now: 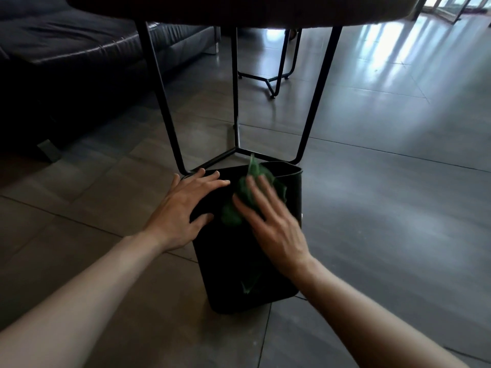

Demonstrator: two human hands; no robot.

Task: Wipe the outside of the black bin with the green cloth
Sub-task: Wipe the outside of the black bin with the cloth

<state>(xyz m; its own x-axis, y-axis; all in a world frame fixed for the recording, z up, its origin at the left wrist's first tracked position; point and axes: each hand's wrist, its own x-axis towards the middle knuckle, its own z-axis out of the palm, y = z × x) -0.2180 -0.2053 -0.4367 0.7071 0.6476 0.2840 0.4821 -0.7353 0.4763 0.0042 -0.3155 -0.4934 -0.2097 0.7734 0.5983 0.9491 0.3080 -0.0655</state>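
Dim tiled floor (372, 208), black bin (239, 261) half-lost in shadow; left hand (183, 208) flat, blurred right hand (271, 221) flat on green cloth (255, 179).

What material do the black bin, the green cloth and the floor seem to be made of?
Black bin: probably plastic, smooth with a faint sheen; it could be coated metal. Green cloth: soft fabric, bunched and creased under the right hand. Floor: glossy grey tiles with visible joints and window reflections.

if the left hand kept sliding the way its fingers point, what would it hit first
Probably the green cloth under the right hand: the left hand lies flat on the black bin, fingers aimed right and away. Depth is unclear.
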